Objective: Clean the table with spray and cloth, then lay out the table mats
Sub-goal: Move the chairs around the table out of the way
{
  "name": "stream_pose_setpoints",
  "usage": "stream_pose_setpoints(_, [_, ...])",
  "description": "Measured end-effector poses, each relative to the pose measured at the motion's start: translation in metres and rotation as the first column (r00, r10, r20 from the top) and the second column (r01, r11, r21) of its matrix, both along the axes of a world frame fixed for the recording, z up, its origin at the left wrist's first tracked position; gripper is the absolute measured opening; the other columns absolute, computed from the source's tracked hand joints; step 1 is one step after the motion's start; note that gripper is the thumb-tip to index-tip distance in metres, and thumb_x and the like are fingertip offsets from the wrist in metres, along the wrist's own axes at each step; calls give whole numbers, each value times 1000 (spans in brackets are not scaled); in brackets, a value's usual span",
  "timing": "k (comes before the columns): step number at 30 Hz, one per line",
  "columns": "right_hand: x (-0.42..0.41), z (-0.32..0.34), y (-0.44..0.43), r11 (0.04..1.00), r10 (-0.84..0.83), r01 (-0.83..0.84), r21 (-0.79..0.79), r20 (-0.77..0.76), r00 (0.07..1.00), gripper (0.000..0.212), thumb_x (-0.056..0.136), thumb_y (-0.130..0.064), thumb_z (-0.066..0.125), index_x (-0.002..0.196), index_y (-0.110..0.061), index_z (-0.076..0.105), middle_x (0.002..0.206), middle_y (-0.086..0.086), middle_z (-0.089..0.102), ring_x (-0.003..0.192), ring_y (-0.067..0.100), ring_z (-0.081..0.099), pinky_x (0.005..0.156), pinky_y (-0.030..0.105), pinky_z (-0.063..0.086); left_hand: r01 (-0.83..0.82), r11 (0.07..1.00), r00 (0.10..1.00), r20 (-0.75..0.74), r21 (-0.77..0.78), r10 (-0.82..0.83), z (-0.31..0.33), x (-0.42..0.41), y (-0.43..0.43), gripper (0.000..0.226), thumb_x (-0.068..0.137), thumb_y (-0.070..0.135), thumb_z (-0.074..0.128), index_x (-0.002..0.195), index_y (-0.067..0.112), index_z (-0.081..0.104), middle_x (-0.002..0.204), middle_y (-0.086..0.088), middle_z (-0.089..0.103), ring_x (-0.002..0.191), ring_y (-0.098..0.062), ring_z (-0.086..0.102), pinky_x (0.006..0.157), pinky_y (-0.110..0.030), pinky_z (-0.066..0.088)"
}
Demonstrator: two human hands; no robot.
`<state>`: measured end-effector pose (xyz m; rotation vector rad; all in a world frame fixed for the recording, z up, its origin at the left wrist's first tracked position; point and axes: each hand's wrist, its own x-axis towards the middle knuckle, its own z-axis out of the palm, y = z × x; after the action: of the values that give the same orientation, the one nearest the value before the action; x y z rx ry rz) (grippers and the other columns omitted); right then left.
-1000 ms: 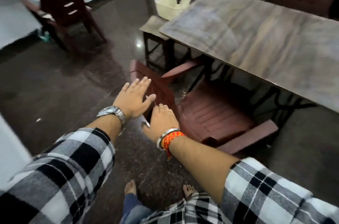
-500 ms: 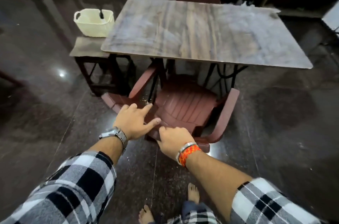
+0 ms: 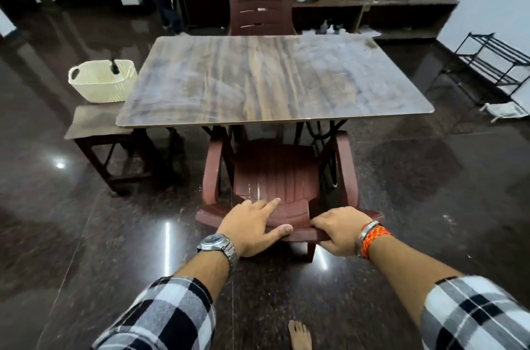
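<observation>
A wood-grain table stands ahead of me with a bare top that shows faint smears. A maroon plastic chair sits tucked partly under its near edge, its back towards me. Both hands grip the top of the chair's back: my left hand with fingers over the rail and thumb underneath, my right hand curled around the rail. A cream basket with a dark nozzle sticking out stands on a low side table at the left. No cloth or mats are visible.
A second maroon chair stands at the table's far side. A low shelf with small items runs along the back wall. A black wire rack is at the right. Glossy dark floor surrounds the table; my bare foot shows below.
The view has swung from the table's left corner to face it squarely. Both hands have gone from resting on the chair back to gripping it, and the chair now sits straight under the table.
</observation>
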<state>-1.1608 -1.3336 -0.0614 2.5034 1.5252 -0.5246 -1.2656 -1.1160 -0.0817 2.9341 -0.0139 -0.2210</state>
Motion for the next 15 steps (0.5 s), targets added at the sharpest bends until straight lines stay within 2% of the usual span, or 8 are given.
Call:
stream_pose_setpoints(7, [51,-4,-19,996,81,-81,49,13,997,33,82,-41,50,101,-16,61,100,2,67,94,26,63,77,40,54,-69,997,998,0,33,69,1,38,-21,94,79,84,10,151,26,23,149,5,40,119,-25,48,97,-41,42])
stream_pose_setpoints(12, [77,-13,-34,997,58,-60,52,35,998,34,83,-47,50,97,-17,60,100,2,67,93,27,64,77,39,54,-54,998,998,21,27,54,-2,60,-38,95,80,84,11,153,23,17,157,7,27,135,-19,37,114,-37,24])
stream_pose_setpoints(15, [94,-17,-34,997,37,-40,72,41,998,40,80,-51,51,101,-19,60,101,0,66,96,25,63,79,40,54,-88,996,996,16,4,88,-1,70,-39,99,77,86,10,154,24,10,160,8,17,145,-17,21,119,-39,12])
